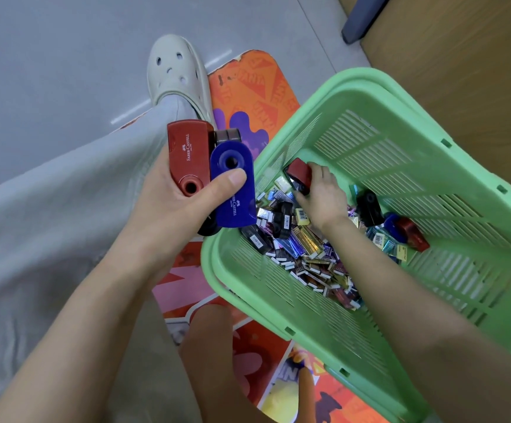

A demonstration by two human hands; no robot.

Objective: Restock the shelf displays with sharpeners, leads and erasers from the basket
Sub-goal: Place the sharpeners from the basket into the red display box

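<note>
Head view:
- The left hand (168,203) is held over the person's lap, beside the basket, and clasps a small stack of sharpeners.
- A red sharpener (188,154) lies against the palm, with white lettering on its face.
- A blue sharpener (233,190) sits just beside it and partly over it, with the thumb pressed across it.
- A dark sharpener (228,135) sticks out behind the two at the top of the stack.
- The right hand (321,196) reaches down into the green basket (355,77); its fingers are curled round a second red sharpener (299,174) near the basket's far wall.
- The basket is tilted and rests on a colourful orange board (257,83) on the floor.
- A pile of small boxes (306,251) covers the low part of the basket's bottom, under and around the right wrist.
- A black sharpener (369,209) lies on the pile to the right of the wrist.
- Further right, a blue one and a red one (413,236) lie touching each other.
- A pale clog (176,71) and a grey trouser leg (65,193) lie to the left of the board.
</note>
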